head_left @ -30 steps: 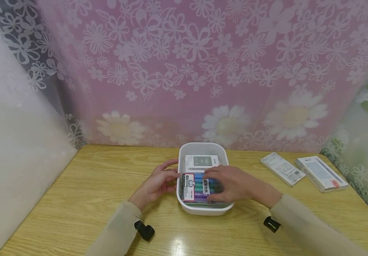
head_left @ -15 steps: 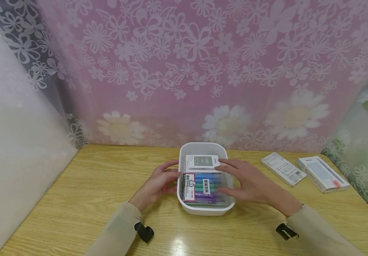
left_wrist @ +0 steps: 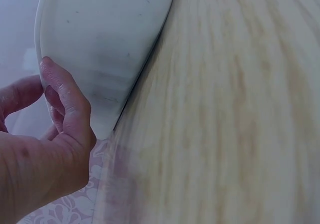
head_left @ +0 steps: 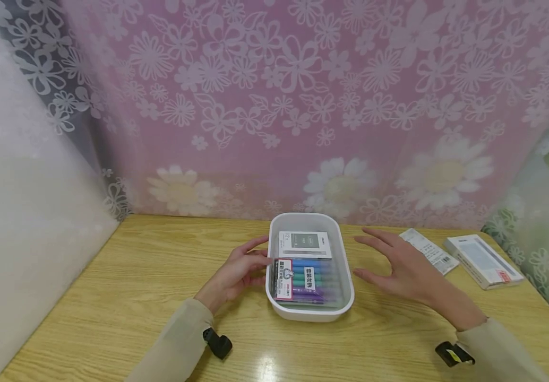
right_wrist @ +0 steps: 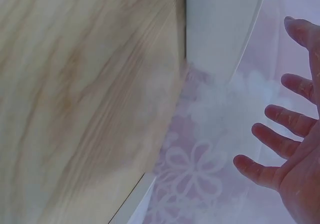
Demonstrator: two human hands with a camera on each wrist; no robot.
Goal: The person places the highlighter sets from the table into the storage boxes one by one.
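A white plastic bin (head_left: 310, 315) stands on the wooden table, holding two packs. At its far end lies a white box (head_left: 305, 244) with a dark grey-green label. A clear pack of coloured pens (head_left: 308, 281), blue through green to purple, fills the near end. My left hand (head_left: 233, 273) rests against the bin's left side, fingertips right at the rim; the left wrist view shows the bin's outer wall (left_wrist: 105, 43) beside the fingers. To the right of the bin hovers my right hand (head_left: 403, 268), fingers spread and holding nothing.
On the right side of the table (head_left: 160, 276) lie a white printed box (head_left: 432, 252), partly behind my right hand, and a white box with a pale blue panel and red mark (head_left: 483, 261). A pink floral curtain (head_left: 255, 106) hangs behind the table.
My right hand has let go of the pen pack, lifted out of the bin and moved right toward the boxes. The pen pack stays in the bin. My left hand holds its place at the rim.
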